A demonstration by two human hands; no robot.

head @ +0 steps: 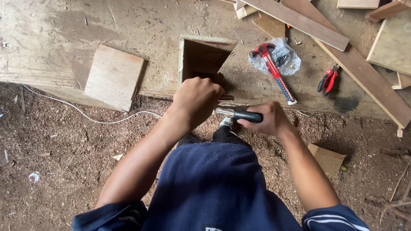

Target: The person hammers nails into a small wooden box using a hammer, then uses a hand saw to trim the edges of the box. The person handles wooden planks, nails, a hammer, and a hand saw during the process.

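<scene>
— Sawdust floor (64, 171) fills the lower frame, and a worn plank bench (51, 47) runs across the top. What's in your hands?

— My right hand (267, 119) is curled tight around a tool (237, 114) at frame centre, just below the bench edge. Its grip is black and smooth, with a shiny metal stretch beyond it. The long axis lies almost level, pointing left toward my left hand (198, 100).

— And the left?

— Closed in a fist at the bench edge, over a thin dark rod (226, 98) that sticks out to the right. I cannot tell how it is gripped.

— What's just above it?

— A small open wooden box (202, 57), square, pale rim, dark inside. My fist is at its near side.

— Anything else up there?

— A flat square plywood board (113, 77) at upper left, overhanging the edge. Right of the box, a red-handled claw hammer (273, 70) lies across a crumpled clear bag (284, 57), head toward the top. Red pliers (327, 80) sit further right, beside long slanting planks (359, 72). A white cord (85, 115) trails over the sawdust at left.
</scene>
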